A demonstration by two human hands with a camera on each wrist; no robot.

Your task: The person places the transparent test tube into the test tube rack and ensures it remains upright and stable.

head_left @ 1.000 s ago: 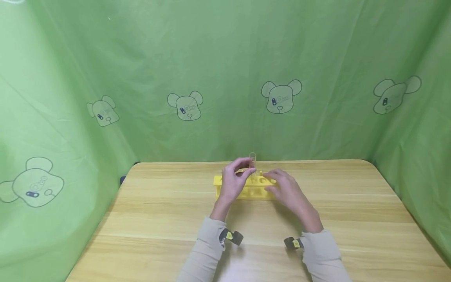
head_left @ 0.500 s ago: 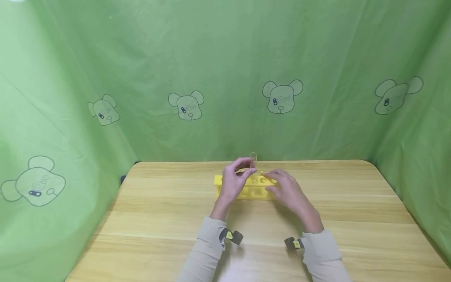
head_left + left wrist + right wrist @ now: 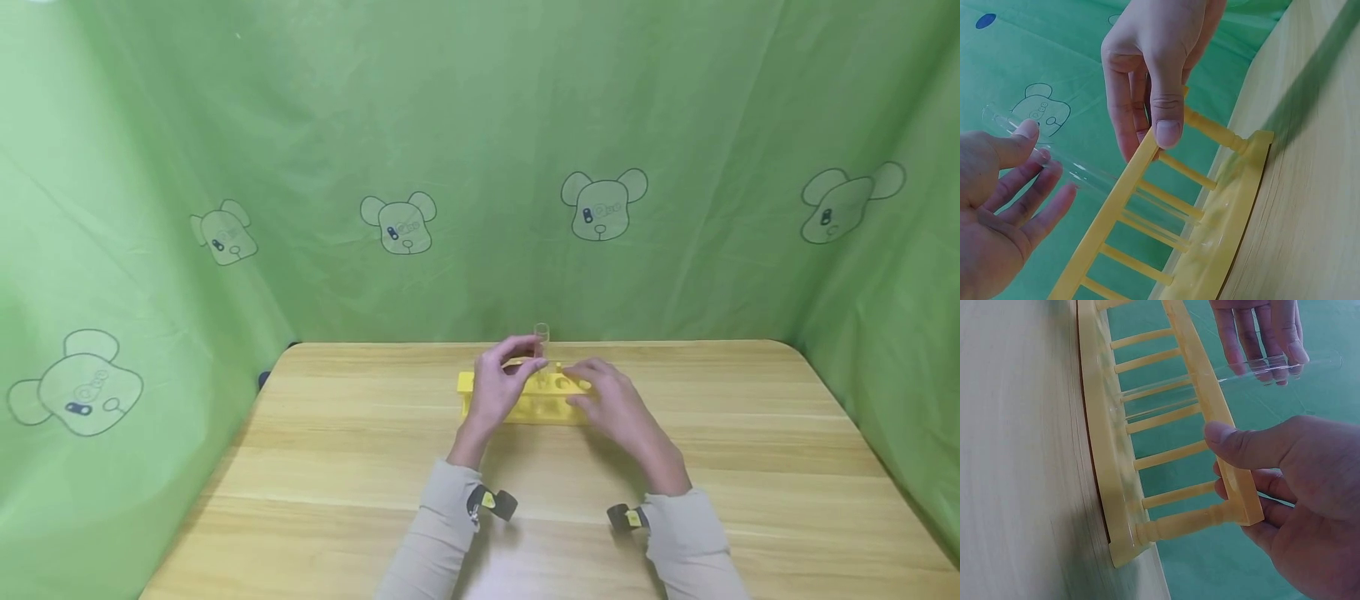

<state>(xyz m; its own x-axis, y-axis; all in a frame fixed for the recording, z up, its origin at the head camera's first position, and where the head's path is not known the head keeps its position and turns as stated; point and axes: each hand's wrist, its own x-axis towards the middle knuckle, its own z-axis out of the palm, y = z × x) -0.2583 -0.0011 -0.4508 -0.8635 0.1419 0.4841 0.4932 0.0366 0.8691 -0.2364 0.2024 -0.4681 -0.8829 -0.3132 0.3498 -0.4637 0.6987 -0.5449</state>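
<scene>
A clear test tube [image 3: 542, 332] stands upright through a hole of the yellow test tube rack [image 3: 551, 410]. Its lower part shows between the rack's posts, with its end down by the base [image 3: 1100, 447]. My left hand [image 3: 497, 385] pinches the tube's upper part between thumb and fingers, above the rack's top bar [image 3: 1105, 219]. At the rack's right end, my right hand [image 3: 617, 406] grips the top bar, thumb on one side and fingers on the other. Other holes in the bar show in the head view, partly hidden by both hands.
The rack stands on a wooden table [image 3: 337, 467], near its back edge. Green curtains [image 3: 480, 167] printed with bear heads hang behind and at both sides. Each wrist wears a black strapped camera [image 3: 504, 505] over a light sleeve [image 3: 431, 533].
The head view has shifted slightly, so the scene sits a little differently in it. Both hands keep their holds on the test tube and the rack.
</scene>
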